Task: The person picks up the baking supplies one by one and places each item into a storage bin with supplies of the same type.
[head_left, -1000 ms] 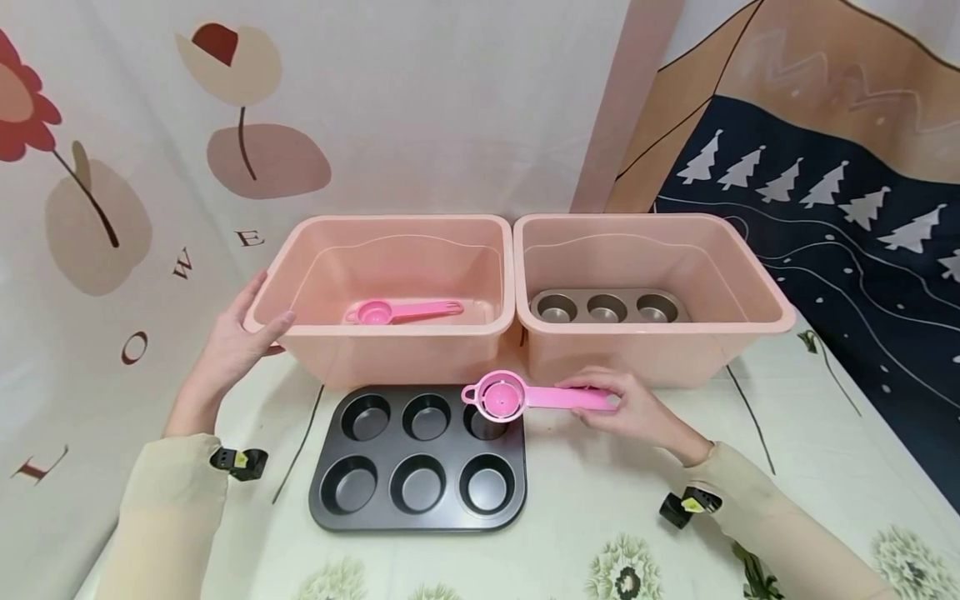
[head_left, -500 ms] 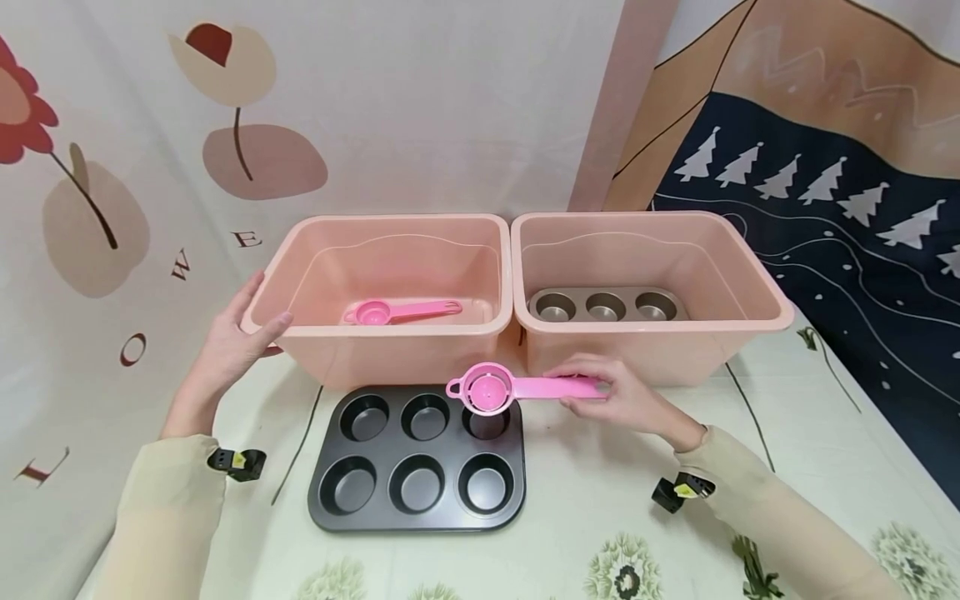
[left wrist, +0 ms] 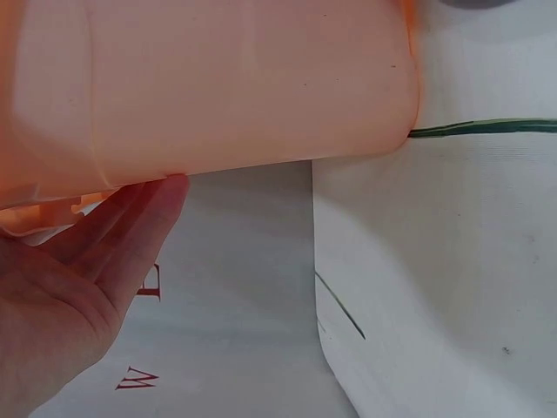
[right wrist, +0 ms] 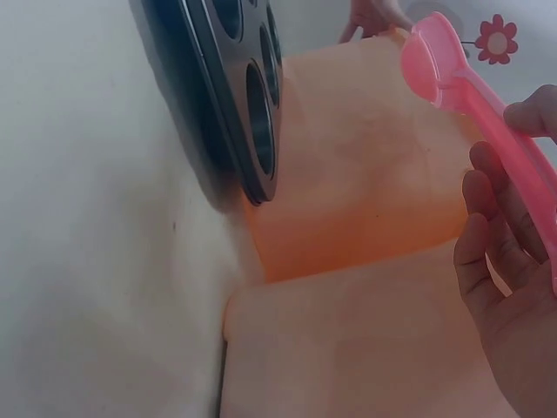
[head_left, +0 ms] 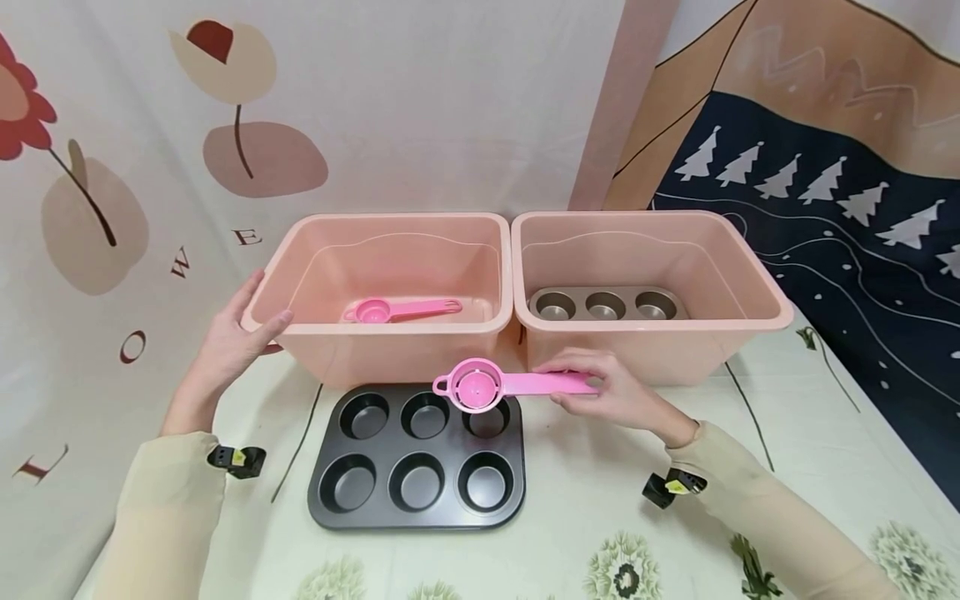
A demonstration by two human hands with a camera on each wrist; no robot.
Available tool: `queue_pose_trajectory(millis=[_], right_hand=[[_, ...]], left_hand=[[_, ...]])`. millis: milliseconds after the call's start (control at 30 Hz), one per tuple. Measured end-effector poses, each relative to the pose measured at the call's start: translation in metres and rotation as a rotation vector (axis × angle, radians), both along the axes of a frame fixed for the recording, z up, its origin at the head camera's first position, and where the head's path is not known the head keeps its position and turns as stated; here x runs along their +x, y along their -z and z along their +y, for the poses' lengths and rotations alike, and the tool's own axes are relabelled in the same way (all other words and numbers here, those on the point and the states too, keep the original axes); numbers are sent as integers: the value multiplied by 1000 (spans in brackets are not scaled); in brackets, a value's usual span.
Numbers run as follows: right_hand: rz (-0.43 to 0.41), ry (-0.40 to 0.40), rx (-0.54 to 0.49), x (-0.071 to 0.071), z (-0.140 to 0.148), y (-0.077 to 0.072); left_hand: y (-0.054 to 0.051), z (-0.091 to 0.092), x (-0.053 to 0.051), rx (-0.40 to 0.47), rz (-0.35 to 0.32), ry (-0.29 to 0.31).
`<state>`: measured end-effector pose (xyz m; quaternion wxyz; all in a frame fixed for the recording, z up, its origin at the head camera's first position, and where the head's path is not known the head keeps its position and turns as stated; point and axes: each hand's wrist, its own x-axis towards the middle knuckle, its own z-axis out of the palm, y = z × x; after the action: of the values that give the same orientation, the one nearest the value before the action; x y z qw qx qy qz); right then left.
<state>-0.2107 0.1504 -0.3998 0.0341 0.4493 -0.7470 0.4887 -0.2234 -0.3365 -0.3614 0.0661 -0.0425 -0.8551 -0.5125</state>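
Note:
In the head view my right hand (head_left: pixel 607 387) pinches the handle of a pink egg separator (head_left: pixel 478 388) between thumb and fingers. Its slotted cup hangs over the far right cup of a dark muffin pan (head_left: pixel 386 446). In the right wrist view the egg separator (right wrist: pixel 474 91) points up and away from the palm. My left hand (head_left: pixel 236 337) rests at the near left corner of the left pink bin (head_left: pixel 390 358), thumb over the rim. Its straight fingers (left wrist: pixel 152 222) touch the outer wall in the left wrist view. A pink measuring spoon (head_left: pixel 401 311) lies inside that bin.
Beside it stands a second pink bin (head_left: pixel 652 354), holding a brownish muffin pan (head_left: pixel 606 307) partly hidden by the front wall. The patterned tablecloth (head_left: pixel 570 500) stretches in front of both bins. A printed curtain (head_left: pixel 435 100) hangs behind them.
My right hand has carried the egg separator left and slightly away from me, from the dark pan's right edge to further over it. The left hand stays at the bin's corner.

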Motion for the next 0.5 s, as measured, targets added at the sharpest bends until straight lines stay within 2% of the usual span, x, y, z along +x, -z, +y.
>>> queue_pose_trajectory(millis=[500], right_hand=[[65,-35,-16,1,-4,-12]], left_hand=[[-1,1,1,-18,-6,-10]])
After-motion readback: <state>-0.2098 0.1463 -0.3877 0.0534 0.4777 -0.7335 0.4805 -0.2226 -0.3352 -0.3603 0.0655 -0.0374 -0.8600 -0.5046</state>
